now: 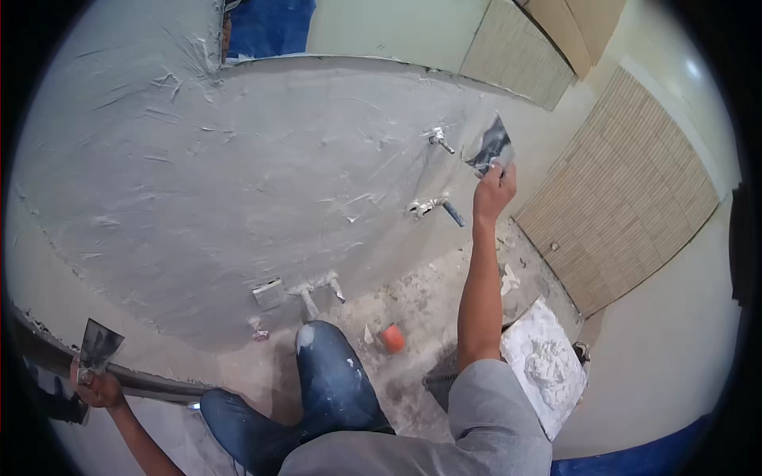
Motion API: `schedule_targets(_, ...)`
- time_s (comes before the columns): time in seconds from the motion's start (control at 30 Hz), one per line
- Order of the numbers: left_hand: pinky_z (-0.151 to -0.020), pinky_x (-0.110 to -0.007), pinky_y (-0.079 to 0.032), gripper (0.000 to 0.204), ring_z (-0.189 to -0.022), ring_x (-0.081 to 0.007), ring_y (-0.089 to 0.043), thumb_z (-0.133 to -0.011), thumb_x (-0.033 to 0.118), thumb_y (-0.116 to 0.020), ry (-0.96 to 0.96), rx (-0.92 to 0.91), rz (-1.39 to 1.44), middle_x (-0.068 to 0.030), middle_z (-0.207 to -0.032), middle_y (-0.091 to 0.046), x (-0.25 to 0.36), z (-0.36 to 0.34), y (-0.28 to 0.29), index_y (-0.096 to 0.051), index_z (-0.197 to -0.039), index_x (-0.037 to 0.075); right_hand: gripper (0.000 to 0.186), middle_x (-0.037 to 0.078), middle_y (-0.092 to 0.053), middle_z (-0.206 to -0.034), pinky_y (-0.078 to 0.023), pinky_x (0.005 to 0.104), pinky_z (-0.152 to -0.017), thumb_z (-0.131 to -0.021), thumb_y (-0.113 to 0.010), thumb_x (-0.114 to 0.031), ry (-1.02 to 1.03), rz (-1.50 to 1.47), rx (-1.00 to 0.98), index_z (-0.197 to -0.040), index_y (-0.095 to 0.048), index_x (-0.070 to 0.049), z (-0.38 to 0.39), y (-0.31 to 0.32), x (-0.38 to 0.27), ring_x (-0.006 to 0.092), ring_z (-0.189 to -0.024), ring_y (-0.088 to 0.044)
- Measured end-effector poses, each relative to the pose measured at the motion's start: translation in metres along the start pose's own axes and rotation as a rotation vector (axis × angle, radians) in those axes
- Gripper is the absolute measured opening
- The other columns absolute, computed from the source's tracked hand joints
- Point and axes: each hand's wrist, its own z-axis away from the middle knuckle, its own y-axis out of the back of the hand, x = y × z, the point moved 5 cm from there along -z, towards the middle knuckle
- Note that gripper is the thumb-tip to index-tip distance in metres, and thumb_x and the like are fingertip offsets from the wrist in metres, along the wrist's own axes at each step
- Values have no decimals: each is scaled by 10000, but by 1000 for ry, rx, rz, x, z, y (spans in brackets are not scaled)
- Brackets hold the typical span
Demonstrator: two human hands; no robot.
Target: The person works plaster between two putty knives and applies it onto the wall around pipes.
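Note:
My right hand [494, 192] is reached out far to the right, its fingers closed on a putty knife [492, 146]. That wide metal blade lies at the plastered wall [286, 166], right of a small pipe stub [444, 143]; whether it touches cannot be made out. Low at the left, my left hand [98, 389] grips a second putty knife [101, 343], blade pointing up. The wall's grey-white coating carries ridges and scrape marks. Close to my right elbow sits a white-coated board [524, 337] with a mound of wet plaster [549, 365] on it.
A blue-ended pipe [453, 213] juts from the wall, with white-smeared pipes [305, 295] and a wall box [268, 294] lower down. An orange-red piece [393, 338] lies on the debris-strewn floor [417, 297]. Strip-patterned tiles [631, 190] cover the right wall. Cardboard [565, 30] hangs top right.

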Motion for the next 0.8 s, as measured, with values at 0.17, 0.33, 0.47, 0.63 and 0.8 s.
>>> schedule_targets(0.17, -843, -391, -561, 340, -921, -309, -670, -1071, 197, -432, -55, -1, -119, -228, -1090, -647, 5, -15, 2, -561, -1151, -107, 203, 203, -638, -906, -523, 398, -691, -917, -530, -102, -214, -198, 150, -951, -624, 74, -9, -8, 11, 334, -751, -632)
schedule_targets(0.33, -849, -379, -548, 375, -926, -306, -663, -1084, 219, -396, -6, -33, -50, -231, -1103, -647, 2, -10, 2, -557, -1166, -110, 238, 248, -656, -926, -504, 471, -797, -882, -533, -137, -99, 283, 89, -959, -643, 59, -45, -22, 13, 422, -841, -644)
schedule_targets(0.47, -855, -381, -537, 393, -933, -307, -654, -1086, 242, -391, 33, -28, -51, -228, -1099, -646, -7, -4, 5, -559, -1174, -103, 272, 249, -667, -1011, -498, 487, -847, -868, -534, -127, -94, 385, -22, -1043, -650, 45, -60, -39, -6, 423, -931, -646)
schedule_targets(0.63, -852, -384, -537, 396, -939, -311, -654, -1085, 248, -395, 37, -33, -21, -229, -1097, -645, -3, -7, 3, -559, -1179, -100, 379, 224, -638, -1147, -485, 477, -903, -843, -540, -67, 279, 321, 42, -1203, -622, 21, -40, -51, -41, 398, -1042, -620)
schedule_targets(0.8, -848, -378, -538, 394, -940, -306, -654, -1083, 244, -400, 48, -31, -46, -230, -1094, -646, 6, -10, 4, -566, -1169, -103, 418, 205, -622, -1179, -476, 462, -930, -821, -539, 9, 455, 286, -57, -1233, -612, 14, -8, -41, -56, 391, -1090, -593)
